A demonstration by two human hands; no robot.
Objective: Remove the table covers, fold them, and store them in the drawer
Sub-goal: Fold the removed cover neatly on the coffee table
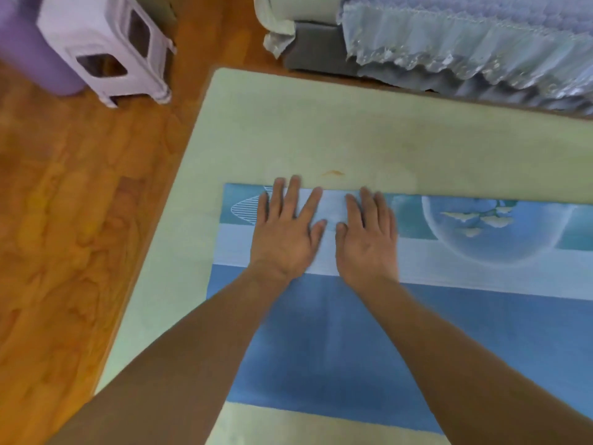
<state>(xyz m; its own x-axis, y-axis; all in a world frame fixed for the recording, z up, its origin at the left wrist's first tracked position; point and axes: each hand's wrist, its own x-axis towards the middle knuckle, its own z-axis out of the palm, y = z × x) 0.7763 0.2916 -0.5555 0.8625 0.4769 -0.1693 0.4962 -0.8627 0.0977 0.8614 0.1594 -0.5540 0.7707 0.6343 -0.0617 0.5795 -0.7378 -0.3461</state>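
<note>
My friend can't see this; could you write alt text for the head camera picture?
Two open hands, left hand and right hand, press flat on a blue patterned table cover lying on a pale table. A white stool stands on the wooden floor.

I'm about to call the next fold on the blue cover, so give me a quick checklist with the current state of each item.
1. Both hands on the cover: ok. Left hand and right hand lie flat, fingers straight, near the far edge of the blue cover.
2. Cover flat on the table: ok where visible, no bunching.
3. Far edge straight: ok on the part in view.
4. Right end of the cover: cannot tell, it runs out of frame.
5. Room on the table beyond the cover: ok, only an orange stain there.
6. Drawer ready: cannot tell, none in view.
</note>
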